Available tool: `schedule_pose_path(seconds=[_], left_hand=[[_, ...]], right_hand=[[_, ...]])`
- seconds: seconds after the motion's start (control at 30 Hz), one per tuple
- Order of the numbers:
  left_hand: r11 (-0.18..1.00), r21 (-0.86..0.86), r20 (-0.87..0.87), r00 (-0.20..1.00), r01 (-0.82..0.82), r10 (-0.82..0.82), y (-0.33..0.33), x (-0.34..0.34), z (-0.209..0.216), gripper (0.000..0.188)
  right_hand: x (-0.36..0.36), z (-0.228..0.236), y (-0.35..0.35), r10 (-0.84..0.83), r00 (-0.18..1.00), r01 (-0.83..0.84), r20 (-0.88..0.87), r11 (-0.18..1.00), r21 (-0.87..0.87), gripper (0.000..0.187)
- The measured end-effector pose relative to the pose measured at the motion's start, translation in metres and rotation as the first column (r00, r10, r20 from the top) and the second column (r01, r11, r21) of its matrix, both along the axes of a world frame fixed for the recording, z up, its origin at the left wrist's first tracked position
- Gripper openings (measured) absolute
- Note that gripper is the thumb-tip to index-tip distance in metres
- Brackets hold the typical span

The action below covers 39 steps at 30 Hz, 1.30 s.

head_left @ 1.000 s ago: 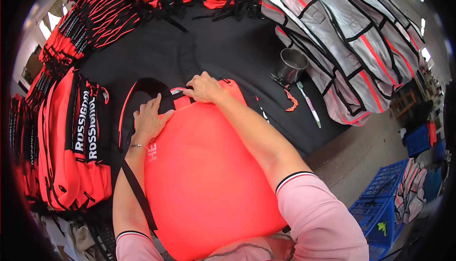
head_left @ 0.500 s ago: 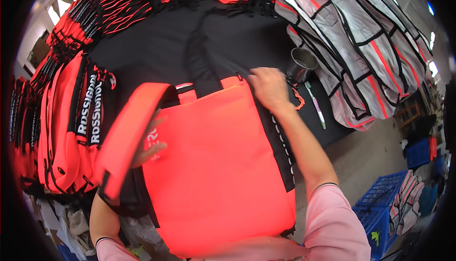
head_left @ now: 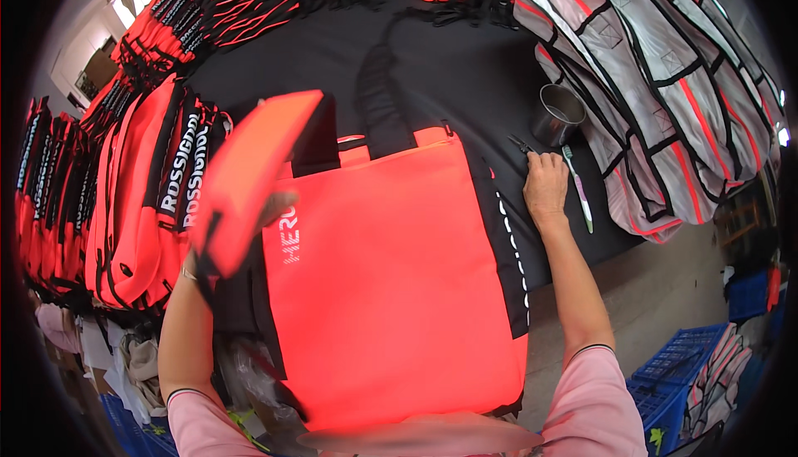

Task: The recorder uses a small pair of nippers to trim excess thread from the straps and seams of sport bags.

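A bright red-orange bag (head_left: pixel 391 291) with black sides lies before me, its top edge away from me. On its left a red flap or strap piece (head_left: pixel 258 166) stands raised and is blurred. My left hand (head_left: pixel 280 207) is mostly behind that piece; only some finger shows against the bag's front, and its grip is hidden. Right of the bag, my right hand (head_left: pixel 547 183) is closed on small dark thread snips (head_left: pixel 520 143), whose points stick out past the fingers. A toothbrush (head_left: pixel 579 191) lies just right of that hand, below a metal cup (head_left: pixel 559 115).
Stacked red and black bags (head_left: pixel 137 199) crowd the left of the black table (head_left: pixel 307 58); more lie along the back. Grey panels with black and red trim (head_left: pixel 657 83) pile up at the right. Blue crates (head_left: pixel 669 374) stand on the floor at lower right.
My right hand has left the bag's top right corner, moved right and closed on the snips. The red piece at the left stands higher, and my left hand has risen slightly.
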<state>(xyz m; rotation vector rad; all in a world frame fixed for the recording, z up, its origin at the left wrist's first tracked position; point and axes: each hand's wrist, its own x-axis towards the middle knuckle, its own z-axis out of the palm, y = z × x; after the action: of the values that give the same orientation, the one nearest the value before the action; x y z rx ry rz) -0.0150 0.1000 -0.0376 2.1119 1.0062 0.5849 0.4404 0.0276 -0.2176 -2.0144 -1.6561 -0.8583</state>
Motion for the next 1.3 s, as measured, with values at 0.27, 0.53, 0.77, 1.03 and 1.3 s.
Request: schedule_pose_path(seconds=[0.27, 0.53, 0.77, 1.03, 1.3], left_hand=[[0.957, 0.132, -0.145, 0.95, -0.258, 0.276, 0.151, 0.05, -0.085, 0.076], [0.803, 0.539, -0.272, 0.85, -0.254, 0.451, 0.087, 0.128, -0.107, 0.052], [0.798, 0.59, -0.115, 0.965, -0.123, 0.234, -0.01, 0.186, -0.138, 0.061], [0.75, 0.643, -0.11, 0.951, -0.153, 0.288, -0.064, 0.18, -0.153, 0.063], [0.846, 0.498, -0.033, 0.971, -0.188, 0.236, -0.097, 0.147, -0.154, 0.049]], right_hand=[[-0.01, 0.008, -0.006, 0.137, 0.975, -0.132, -0.173, 0.99, 0.04, 0.026], [-0.002, 0.003, -0.007, -0.016, 0.896, -0.052, -0.443, 0.989, -0.14, 0.037], [-0.058, 0.069, 0.028, 0.096, 0.6, -0.239, -0.794, 0.969, -0.063, 0.027], [-0.105, 0.055, 0.067, 0.226, 0.672, -0.335, -0.706, 0.942, -0.016, 0.04], [-0.113, 0.053, 0.031, 0.214, 0.599, -0.367, -0.772, 0.93, -0.026, 0.027]])
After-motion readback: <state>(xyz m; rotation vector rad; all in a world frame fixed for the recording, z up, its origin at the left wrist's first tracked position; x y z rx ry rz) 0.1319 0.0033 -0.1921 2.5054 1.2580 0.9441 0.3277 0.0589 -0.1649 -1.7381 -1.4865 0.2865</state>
